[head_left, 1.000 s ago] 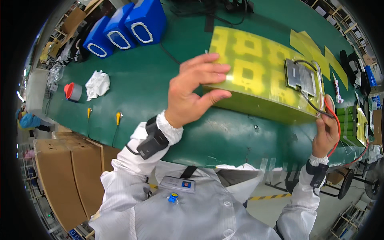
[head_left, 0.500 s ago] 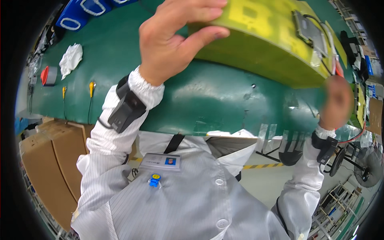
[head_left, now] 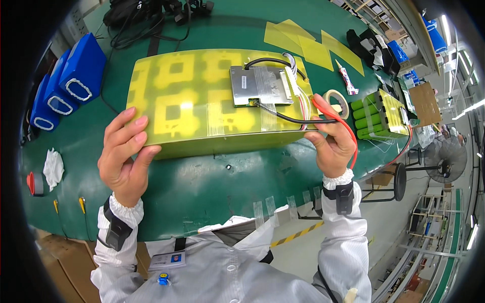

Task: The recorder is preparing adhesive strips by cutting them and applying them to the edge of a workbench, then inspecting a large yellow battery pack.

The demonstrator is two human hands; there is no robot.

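Observation:
A large battery pack [head_left: 189,113], boxed in translucent yellow-green sheets, lies before me on the green table. My left hand [head_left: 124,156] is closed round its near left corner, fingertips on the top and thumb on the front side. My right hand [head_left: 331,149] grips the near right corner, thumb at the front and fingers partly hidden behind cables. Clear tape holds a silver circuit module [head_left: 257,86] on top of the pack. From the module, a black cable [head_left: 293,120] runs to the right hand. A red cable [head_left: 348,132] loops over that hand.
Blue wrapped packs [head_left: 81,68] stand at the left, near a white cloth [head_left: 53,169] and a red-and-grey tape roll [head_left: 34,183]. Yellow sheets [head_left: 298,40] lie behind. To the right are a masking tape roll [head_left: 336,103], a tube [head_left: 347,81] and a green-cell battery pack [head_left: 376,116].
My view has swung, so the pack now sits lower and further left in it. The left hand has moved from the pack's upper edge to its near left corner. The right hand stays at the cable end.

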